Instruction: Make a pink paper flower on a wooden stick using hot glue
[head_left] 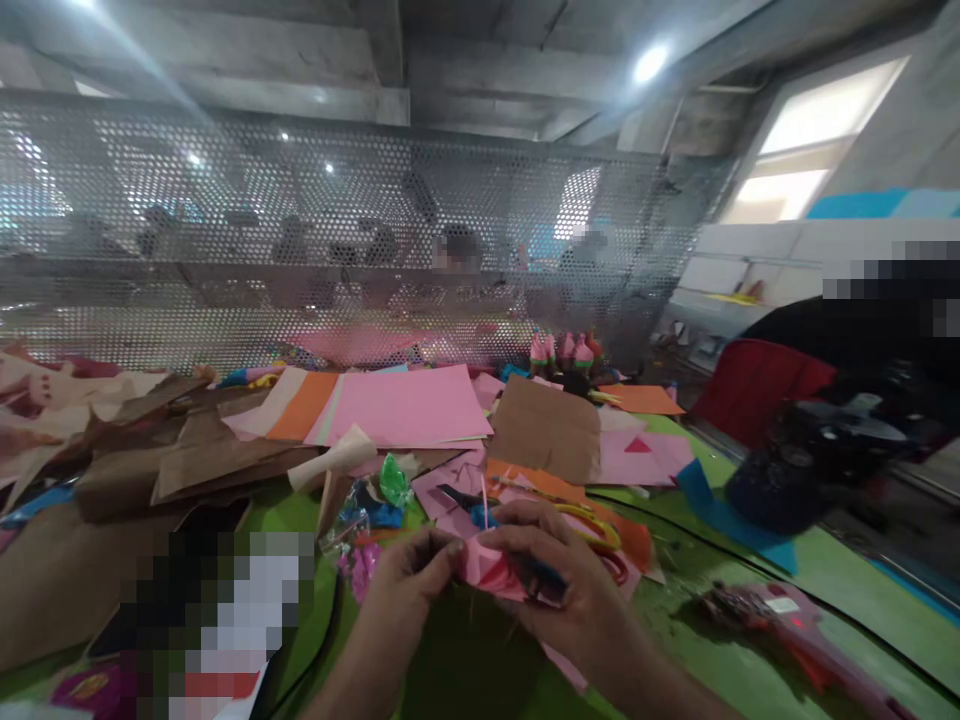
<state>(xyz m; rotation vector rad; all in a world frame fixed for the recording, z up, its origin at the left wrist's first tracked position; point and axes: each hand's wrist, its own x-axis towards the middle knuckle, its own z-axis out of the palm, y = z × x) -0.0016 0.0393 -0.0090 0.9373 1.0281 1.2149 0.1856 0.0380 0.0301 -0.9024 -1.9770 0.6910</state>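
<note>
Between my two hands is a small folded piece of pink craft sheet [491, 568], with a thin pale strip standing up from it. My left hand [420, 570] pinches its left edge with thumb and forefinger. My right hand [570, 580] grips the right side with bent fingers, and something dark blue shows beneath them. Just beyond the right hand lie scissors with yellow handles [600, 528], among orange and pink scraps. A crumpled green foil piece [394, 482] and a magenta one [365, 570] lie near my left hand.
Pink sheets [409, 405] and a brown sheet [547, 425] lie beyond the hands. Brown paper [97, 480] is heaped at left. A pink glue gun [802, 635] and a black cable [720, 550] lie at right. A perforated metal screen [337, 240] stands behind. Someone in dark clothing is at right.
</note>
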